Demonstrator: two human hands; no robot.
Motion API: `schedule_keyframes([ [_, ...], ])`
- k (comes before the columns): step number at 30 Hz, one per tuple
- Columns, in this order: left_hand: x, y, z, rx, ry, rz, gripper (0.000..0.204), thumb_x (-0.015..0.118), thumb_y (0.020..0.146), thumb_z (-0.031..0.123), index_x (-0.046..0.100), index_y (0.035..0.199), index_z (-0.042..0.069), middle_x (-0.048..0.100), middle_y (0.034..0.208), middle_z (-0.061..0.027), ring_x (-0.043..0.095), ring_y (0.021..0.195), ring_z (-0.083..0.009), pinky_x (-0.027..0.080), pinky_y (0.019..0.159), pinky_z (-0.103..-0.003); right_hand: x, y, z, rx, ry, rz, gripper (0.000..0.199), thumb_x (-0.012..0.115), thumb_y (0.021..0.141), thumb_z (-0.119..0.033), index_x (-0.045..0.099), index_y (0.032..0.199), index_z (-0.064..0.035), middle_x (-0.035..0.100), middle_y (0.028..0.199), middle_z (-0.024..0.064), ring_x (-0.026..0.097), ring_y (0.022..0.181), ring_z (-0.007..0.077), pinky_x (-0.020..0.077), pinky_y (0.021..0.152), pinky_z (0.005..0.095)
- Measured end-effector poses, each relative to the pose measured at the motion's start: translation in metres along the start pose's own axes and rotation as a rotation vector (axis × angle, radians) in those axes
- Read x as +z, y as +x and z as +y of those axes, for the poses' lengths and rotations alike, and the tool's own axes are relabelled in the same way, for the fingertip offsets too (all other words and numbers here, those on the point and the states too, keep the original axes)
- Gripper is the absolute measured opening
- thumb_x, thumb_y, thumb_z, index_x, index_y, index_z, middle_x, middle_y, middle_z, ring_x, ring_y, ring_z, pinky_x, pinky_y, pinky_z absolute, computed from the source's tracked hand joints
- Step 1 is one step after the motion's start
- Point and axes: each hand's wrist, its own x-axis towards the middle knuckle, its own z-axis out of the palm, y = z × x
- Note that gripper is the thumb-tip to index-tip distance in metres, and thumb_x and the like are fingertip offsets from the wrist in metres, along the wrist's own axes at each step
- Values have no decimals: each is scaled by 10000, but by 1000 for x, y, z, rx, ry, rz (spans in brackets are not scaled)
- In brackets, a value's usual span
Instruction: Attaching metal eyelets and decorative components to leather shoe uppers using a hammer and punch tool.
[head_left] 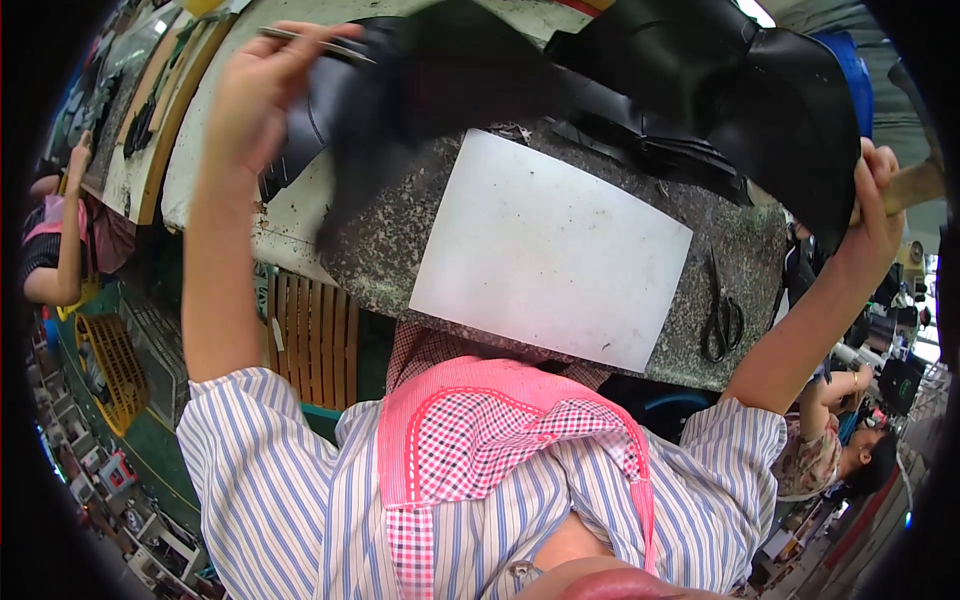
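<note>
Up above the tabletop (700,290), both hands are raised, and the black leather piece (420,90) hangs between them, nearer the left one. The left hand (255,90) is at the far left corner of the tabletop, fingers closed on the leather's upper edge together with a thin metal tool (310,40) that points right, toward the leather. The piece droops from that grip down and to the right, its long axis running from the far left corner toward the middle of the far edge, its lower part hanging over the speckled stone surface.

The right hand (875,200) is well apart from it, past the right edge of the tabletop, clenched around a wooden handle (915,185) that sticks out to the right; what is at the handle's end is out of view. More black leather (760,90) is heaped along the far right edge, just beside that hand.

A white board (550,250) lies flat in the middle of the tabletop, under the gap between the hands, bare. Black scissors (720,315) lie near the right edge, shut, points toward the far side.
</note>
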Motion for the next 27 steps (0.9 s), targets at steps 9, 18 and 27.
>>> schedule_keyframes([
  [9, 40, 0, -4, 510, 717, 76, 107, 580, 807, 158, 597, 844, 59, 627, 888, -36, 575, 755, -81, 430, 694, -204, 57, -113, 56, 497, -86, -151, 132, 607, 683, -30, 500, 759, -45, 554, 773, 14, 479, 717, 88, 380, 676, 224],
  [18, 194, -32, -123, 135, 508, -484, 103, 514, 816, 65, 472, 897, 16, 601, 716, -88, 587, 653, -137, 462, 609, -248, 75, -163, 85, 611, -595, -213, 204, 604, 710, -176, 550, 846, -32, 566, 703, 169, 569, 681, 327, 433, 595, 361],
  [27, 191, -28, -122, 41, 423, -422, 46, 456, 850, 57, 463, 884, 26, 596, 714, -50, 537, 622, -83, 449, 584, -211, 45, -183, 70, 439, -481, -101, 228, 634, 709, -176, 579, 878, -33, 565, 654, 147, 562, 586, 297, 432, 546, 324],
])
